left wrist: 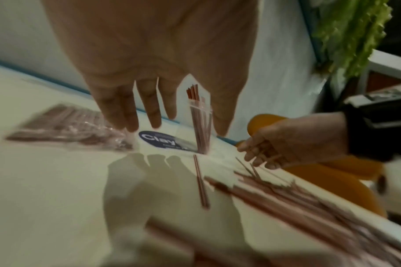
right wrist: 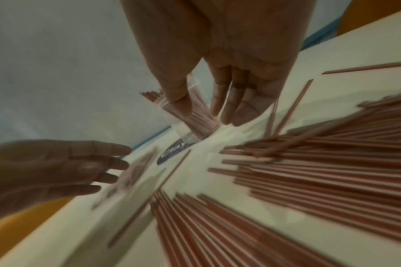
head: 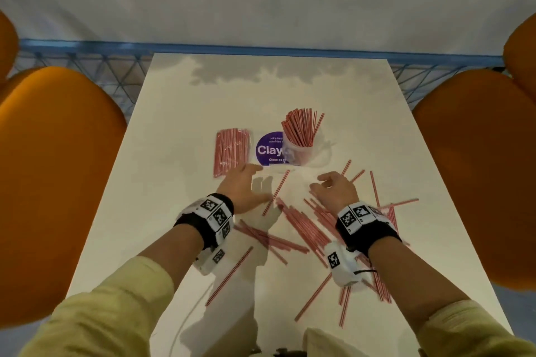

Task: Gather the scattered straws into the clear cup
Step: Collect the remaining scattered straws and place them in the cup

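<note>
On the white table, thin red-and-white striped straws lie scattered, mostly slanting toward the clear cup of upright straws, beneath the left hand and right hand, both empty, fingers loosely spread.

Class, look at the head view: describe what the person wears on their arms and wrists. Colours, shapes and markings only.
Both arms have pale yellow-green sleeves pushed back from the wrists. Each wrist carries a black band set with white blocks printed with black square code markers. A white marked box hangs under each wrist. The left hand and right hand are bare.
</note>
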`<control>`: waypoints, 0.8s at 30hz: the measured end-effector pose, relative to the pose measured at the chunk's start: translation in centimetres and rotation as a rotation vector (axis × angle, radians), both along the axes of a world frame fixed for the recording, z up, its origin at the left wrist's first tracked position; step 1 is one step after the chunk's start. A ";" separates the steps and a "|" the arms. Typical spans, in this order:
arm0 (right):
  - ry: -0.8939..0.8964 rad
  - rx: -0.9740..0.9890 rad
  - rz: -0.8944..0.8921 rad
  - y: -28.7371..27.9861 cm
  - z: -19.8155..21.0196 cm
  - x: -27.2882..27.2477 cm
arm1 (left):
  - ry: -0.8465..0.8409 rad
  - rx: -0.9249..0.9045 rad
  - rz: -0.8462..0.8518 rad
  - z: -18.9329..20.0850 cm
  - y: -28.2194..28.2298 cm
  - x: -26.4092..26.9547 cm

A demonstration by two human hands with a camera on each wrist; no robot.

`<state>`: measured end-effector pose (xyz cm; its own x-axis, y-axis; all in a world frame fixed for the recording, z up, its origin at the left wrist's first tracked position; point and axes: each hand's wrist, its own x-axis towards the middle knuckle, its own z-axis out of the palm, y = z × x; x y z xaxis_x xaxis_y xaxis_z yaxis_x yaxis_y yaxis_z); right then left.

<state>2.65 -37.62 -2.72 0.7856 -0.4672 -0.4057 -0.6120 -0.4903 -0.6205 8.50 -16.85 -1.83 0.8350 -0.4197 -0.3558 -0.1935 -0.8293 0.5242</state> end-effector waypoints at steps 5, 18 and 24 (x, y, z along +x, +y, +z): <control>0.241 -0.350 0.242 0.8 0.0 -3.4 | 0.063 0.222 -0.239 -0.7 3.1 -4.4; 0.164 -0.368 0.382 3.6 -1.4 -7.0 | -0.045 0.082 -0.119 -2.7 4.7 -8.6; 0.142 -0.485 0.319 2.9 -0.8 -8.0 | -0.086 0.022 0.020 -3.4 4.8 -9.7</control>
